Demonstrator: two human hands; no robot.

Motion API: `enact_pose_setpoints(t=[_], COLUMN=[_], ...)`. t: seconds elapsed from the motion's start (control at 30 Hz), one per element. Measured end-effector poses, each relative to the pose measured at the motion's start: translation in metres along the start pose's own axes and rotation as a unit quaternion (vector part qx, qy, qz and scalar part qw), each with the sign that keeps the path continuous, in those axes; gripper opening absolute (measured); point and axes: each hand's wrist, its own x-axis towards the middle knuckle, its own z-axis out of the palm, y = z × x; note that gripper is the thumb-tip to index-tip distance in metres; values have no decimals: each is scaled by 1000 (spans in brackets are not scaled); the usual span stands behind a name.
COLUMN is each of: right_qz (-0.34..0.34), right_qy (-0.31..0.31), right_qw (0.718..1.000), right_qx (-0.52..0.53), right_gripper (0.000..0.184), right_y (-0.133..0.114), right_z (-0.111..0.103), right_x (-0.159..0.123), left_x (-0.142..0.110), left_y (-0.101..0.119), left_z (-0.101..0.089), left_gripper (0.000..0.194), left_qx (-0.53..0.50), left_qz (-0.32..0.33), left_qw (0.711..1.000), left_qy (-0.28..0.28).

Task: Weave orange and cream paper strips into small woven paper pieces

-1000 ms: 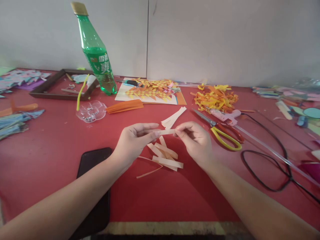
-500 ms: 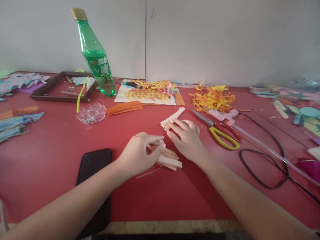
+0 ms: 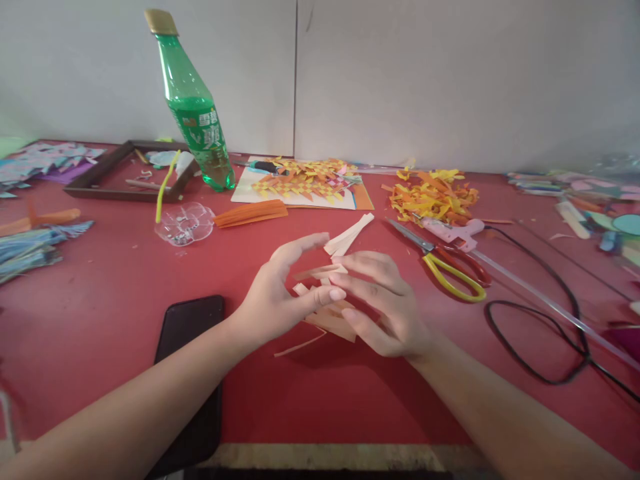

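My left hand (image 3: 280, 287) hovers over a small pile of pale peach paper strips (image 3: 333, 323), its thumb and index finger spread apart. One pale paper strip (image 3: 320, 272) lies across the gap between my two hands. Its right end sits among the fingertips of my right hand (image 3: 387, 303), which are bent around it; their exact grip is partly hidden. Just beyond the fingers, a few more pale strips (image 3: 350, 233) rest fanned on the red table. A thin folded strip (image 3: 300, 345) sticks out from the near side of the pile.
Scissors (image 3: 445, 263), a pink glue gun (image 3: 455, 233) with a black cord and a yellow-orange paper heap (image 3: 435, 193) lie right. Orange strips (image 3: 253, 213), a clear bead box (image 3: 185, 225), a green bottle (image 3: 200, 133) and a dark frame (image 3: 120, 195) stand left. A phone (image 3: 190, 333) lies near my left forearm.
My right hand has come back from the far strips to the near pile, and another strip now lies on the far ones. My left thumb and index finger have spread apart.
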Motion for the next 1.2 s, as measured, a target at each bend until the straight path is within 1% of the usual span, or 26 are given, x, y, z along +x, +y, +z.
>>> enact_pose_setpoints(t=[0.1,0.17,0.27,0.37,0.4,0.47,0.53,0.63,0.7,0.8,0.9,1.0,1.07,1.13,1.2], right_qz=[18,27,61,148,172,197,201,217,233,244,243,253,267,277,284], right_qy=[4,7,15,31,32,24,21,23,33,53,53,41,28,30,48], right_qw=[1000,999,994,978,973,968,968,962,958,952,948,943,938,934,930], right_qx=[16,38,95,146,151,150,152,162,166,179,196,211,217,223,226], right_gripper=[51,50,50,50,45,28,17,12,8,5,3,13,16,12,5], right_y=[-1,0,2,3,4,5,7,9,10,12,11,10,9,8,9], right_z=[-2,-2,1,4,5,6,6,7,8,9,9,8,8,9,10], right_x=[-1,-2,-5,-6,-5,-3,-1,-1,-3,-6,-6,-5,-4,-4,-4], left_x=[1,1,2,1,1,0,-2,-2,0,2,3,2,1,1,1], left_y=[1,1,3,6,6,6,6,4,2,0,-1,-1,-1,0,-1], left_z=[0,0,2,3,3,4,5,5,5,4,3,3,4,4,5], left_gripper=[31,21,19,16,14,12,17,38,47,46,42,46,48,48,49], left_qx=[-82,-106,-110,-70,-53,-39,-59,-115,-131,-119,-108,-107,-102,-99,-114], left_qz=[-18,-47,-87,-90,-83,-69,-69,-81,-80,-72,-79,-95,-96,-93,-89], left_qw=[996,992,989,993,995,997,996,990,988,990,991,990,990,990,989], left_qy=[20,39,48,30,19,2,-5,-14,-16,2,9,-9,-19,-21,-18])
